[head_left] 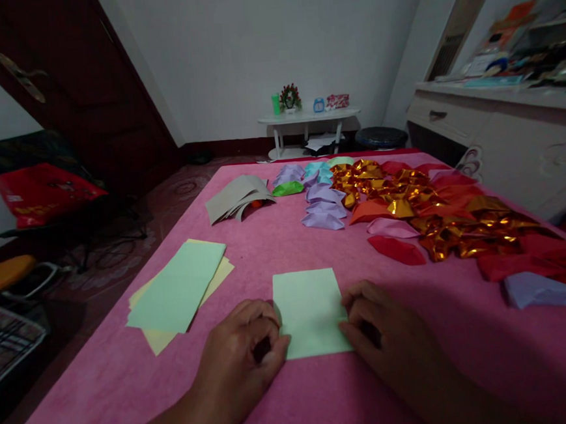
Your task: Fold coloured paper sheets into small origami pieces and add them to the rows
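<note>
A light green sheet of paper point(311, 311), roughly square, lies in front of me on the pink cloth. My left hand point(247, 342) pinches its left edge between thumb and curled fingers. At the opposite edge, my right hand point(383, 328) is closed on the paper in the same way. Whether the sheet is folded double is hard to tell. To the left rests a loose stack of green paper point(183, 285) with yellow sheets point(158, 339) poking out from under it.
Grey sheets point(237, 198) lie farther back on the pink-covered table point(266, 246). Folded paper pieces spread along the right: purple point(323, 216), red point(397, 249) and shiny gold point(441, 235). A small white table point(309, 116) stands by the wall, a cabinet point(492, 124) at right.
</note>
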The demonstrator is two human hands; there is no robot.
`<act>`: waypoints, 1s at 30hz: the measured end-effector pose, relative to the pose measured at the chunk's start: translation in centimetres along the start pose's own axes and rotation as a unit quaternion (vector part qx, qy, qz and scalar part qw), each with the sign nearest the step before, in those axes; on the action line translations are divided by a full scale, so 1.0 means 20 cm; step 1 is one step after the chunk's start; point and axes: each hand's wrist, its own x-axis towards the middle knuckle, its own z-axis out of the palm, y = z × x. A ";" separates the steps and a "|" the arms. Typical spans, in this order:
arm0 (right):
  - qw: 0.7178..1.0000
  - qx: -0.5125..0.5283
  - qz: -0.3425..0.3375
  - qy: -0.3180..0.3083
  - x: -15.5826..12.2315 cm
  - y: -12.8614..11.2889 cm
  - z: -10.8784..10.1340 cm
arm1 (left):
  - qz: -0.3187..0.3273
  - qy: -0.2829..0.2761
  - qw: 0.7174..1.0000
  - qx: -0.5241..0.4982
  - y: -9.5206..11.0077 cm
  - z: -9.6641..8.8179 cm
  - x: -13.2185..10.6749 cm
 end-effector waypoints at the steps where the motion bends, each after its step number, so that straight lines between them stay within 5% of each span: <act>1: 1.000 -0.008 0.003 0.002 0.00 0.00 0.00 | -0.012 -0.006 1.000 0.012 0.00 0.00 0.00; 10: 0.995 0.024 0.093 0.041 0.02 -0.05 -0.01 | -0.088 0.014 0.995 0.044 -0.01 -0.02 0.00; 17: 0.988 0.121 0.076 0.062 0.03 -0.01 0.03 | -0.104 0.022 0.994 -0.008 -0.02 -0.01 0.02; 24: 0.901 0.416 0.044 0.120 0.22 -0.03 0.00 | -0.042 0.073 0.951 -0.296 -0.03 -0.03 0.19; 30: 0.860 0.463 0.052 0.207 0.37 -0.06 -0.04 | -0.014 0.087 0.932 -0.350 0.01 -0.09 0.42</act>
